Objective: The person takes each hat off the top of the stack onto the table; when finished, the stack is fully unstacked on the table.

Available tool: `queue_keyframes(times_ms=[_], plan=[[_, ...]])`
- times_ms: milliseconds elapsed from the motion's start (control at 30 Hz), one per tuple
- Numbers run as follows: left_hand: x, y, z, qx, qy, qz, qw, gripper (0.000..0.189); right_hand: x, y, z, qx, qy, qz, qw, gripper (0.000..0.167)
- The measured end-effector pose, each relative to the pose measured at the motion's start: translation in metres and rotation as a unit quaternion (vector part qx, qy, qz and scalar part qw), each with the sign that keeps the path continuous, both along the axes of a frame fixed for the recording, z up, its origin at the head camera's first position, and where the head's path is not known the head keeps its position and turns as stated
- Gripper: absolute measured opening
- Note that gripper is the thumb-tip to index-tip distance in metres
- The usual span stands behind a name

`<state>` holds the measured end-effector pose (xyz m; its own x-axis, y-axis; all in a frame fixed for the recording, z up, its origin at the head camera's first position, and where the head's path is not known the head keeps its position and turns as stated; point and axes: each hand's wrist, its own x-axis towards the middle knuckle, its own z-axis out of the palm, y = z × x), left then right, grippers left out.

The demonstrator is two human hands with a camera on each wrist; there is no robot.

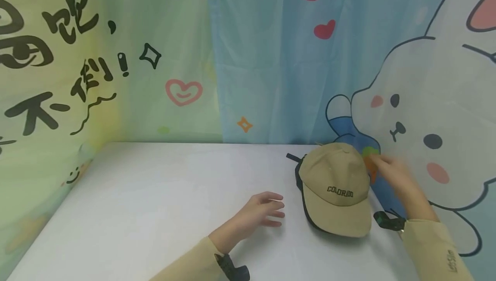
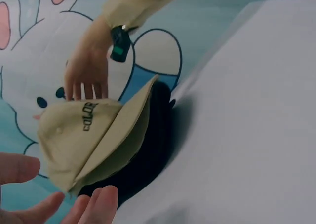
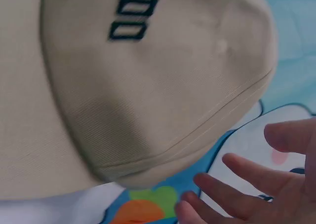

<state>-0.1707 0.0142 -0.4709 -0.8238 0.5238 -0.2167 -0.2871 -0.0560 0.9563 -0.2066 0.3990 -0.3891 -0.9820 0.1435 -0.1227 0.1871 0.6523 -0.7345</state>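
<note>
A tan baseball cap (image 1: 335, 177) with dark "COLORADO" lettering lies at the right end of the white table, its brim toward me. Beneath it shows the edge of a dark cap-like item (image 2: 160, 120), mostly covered; a dark strap (image 1: 293, 157) sticks out at its back left. My left hand (image 1: 257, 214) hovers left of the brim, fingers spread and holding nothing. On the cap's other side is my right hand (image 1: 393, 173), slightly blurred in the head view. The right wrist view shows its fingers (image 3: 232, 194) loosely extended beside the crown, with a small gap between.
The white tabletop (image 1: 155, 195) stretches to the left and front. A printed curtain (image 1: 252, 57) with hearts and a rabbit hangs behind and along the right side, close to the cap. Dark wrist cameras (image 1: 389, 220) are strapped at both sleeves.
</note>
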Motion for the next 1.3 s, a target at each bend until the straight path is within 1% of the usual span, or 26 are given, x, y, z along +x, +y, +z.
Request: queue_keyframes(times_ms=[100,200,333,433,667,867,1033,1167,1300], plan=[[0.002,0.010,-0.005,0.020,-0.025,0.006,0.9995,0.045,-0.002,0.006,-0.011,-0.005,-0.031,0.025,0.9992,0.083],[0.004,0.019,-0.009,0.036,-0.047,0.007,0.9982,0.049,-0.003,0.007,-0.020,-0.021,-0.034,0.042,0.9983,0.081],[0.006,0.028,-0.013,0.058,-0.076,0.004,0.9954,0.053,-0.003,0.008,-0.027,-0.051,-0.034,0.058,0.9964,0.082],[0.006,0.033,-0.016,0.073,-0.095,0.010,0.9927,0.053,-0.004,0.010,-0.030,-0.063,-0.036,0.060,0.9956,0.082],[0.006,0.047,-0.024,0.104,-0.134,0.029,0.9851,0.049,-0.003,0.011,-0.031,-0.049,-0.040,0.048,0.9969,0.086],[0.005,0.060,-0.025,0.129,-0.149,0.025,0.9801,0.041,-0.004,0.012,-0.033,-0.047,-0.053,0.038,0.9968,0.088],[0.004,0.070,-0.023,0.131,-0.151,0.023,0.9796,0.035,-0.003,0.013,-0.035,-0.053,-0.058,0.028,0.9965,0.091],[0.004,0.075,-0.024,0.123,-0.152,0.037,0.9799,0.036,-0.002,0.013,-0.036,-0.055,-0.057,0.025,0.9966,0.093],[0.005,0.078,-0.023,0.119,-0.134,0.055,0.9823,0.038,-0.001,0.013,-0.036,-0.058,-0.052,0.029,0.9966,0.091]])
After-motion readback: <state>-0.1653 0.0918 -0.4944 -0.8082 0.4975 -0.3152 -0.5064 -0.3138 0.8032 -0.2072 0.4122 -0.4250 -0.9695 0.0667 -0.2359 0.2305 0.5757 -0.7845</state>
